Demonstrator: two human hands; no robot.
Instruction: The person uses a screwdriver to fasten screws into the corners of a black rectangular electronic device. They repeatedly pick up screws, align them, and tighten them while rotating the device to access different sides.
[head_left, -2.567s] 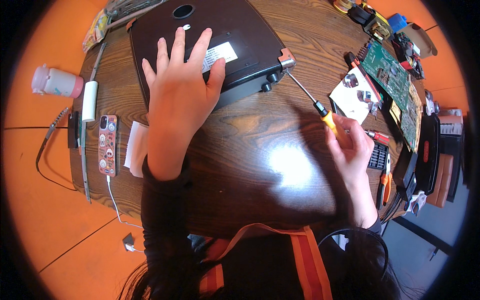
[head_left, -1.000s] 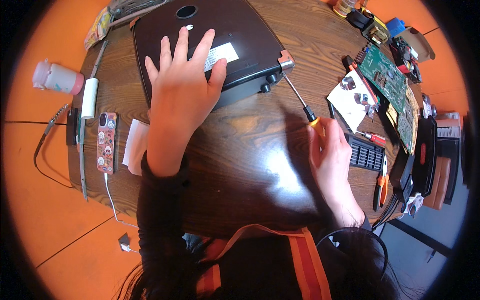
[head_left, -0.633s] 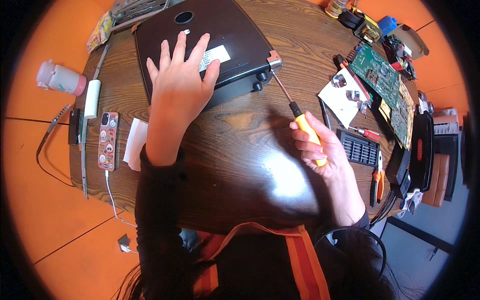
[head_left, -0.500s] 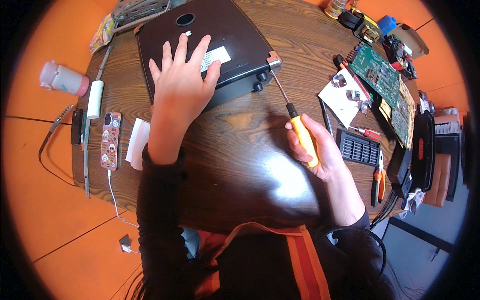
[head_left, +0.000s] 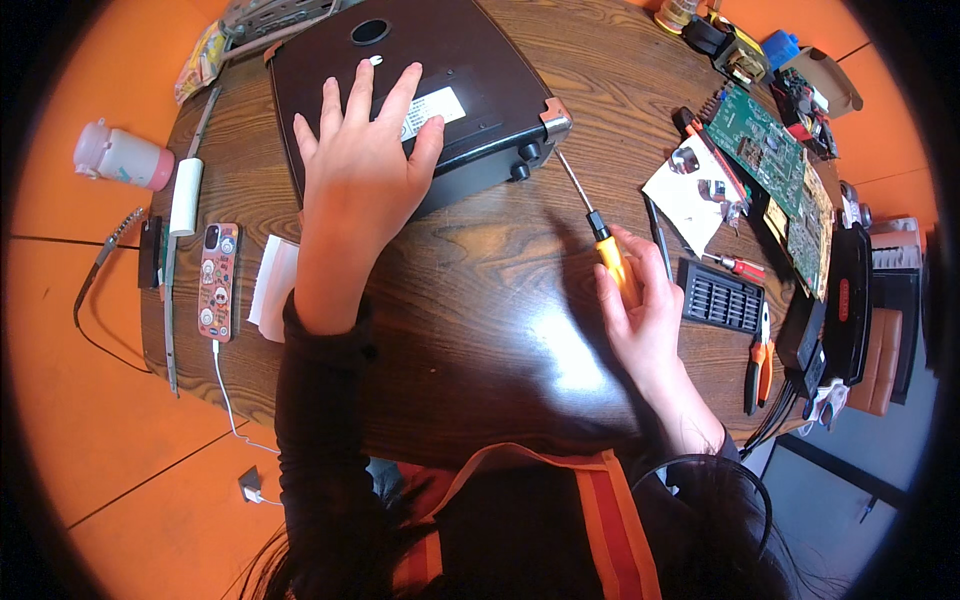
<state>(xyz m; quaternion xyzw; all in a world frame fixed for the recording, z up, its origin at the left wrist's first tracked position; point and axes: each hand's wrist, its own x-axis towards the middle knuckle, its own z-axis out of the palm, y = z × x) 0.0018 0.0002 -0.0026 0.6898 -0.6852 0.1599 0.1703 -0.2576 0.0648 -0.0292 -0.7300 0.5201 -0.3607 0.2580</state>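
Note:
A dark brown box-shaped case [head_left: 490, 75] with black knob-like feet, a round port and metal corner caps lies on the wooden table. My left hand [head_left: 365, 165] rests flat on its top, fingers spread, beside a white label [head_left: 440, 108]. In my right hand [head_left: 645, 305] is a screwdriver [head_left: 616, 268] with a yellow handle and black collar. Its shaft points up and left, with the tip at or close to the metal corner cap [head_left: 556, 118] on the case's right. Whether the tip touches a screw, I cannot tell.
To the right lie a bit set [head_left: 720, 296], orange-handled pliers [head_left: 760, 365], a red screwdriver [head_left: 738, 266], a white sheet with metal parts [head_left: 690, 195] and green circuit boards [head_left: 760, 145]. On the left are a phone [head_left: 217, 285] on a cable, a white roll [head_left: 186, 197] and a pink bottle [head_left: 125, 155].
My right hand has turned and shifted its grip on the yellow handle, moving slightly right. The left hand stays flat on the case.

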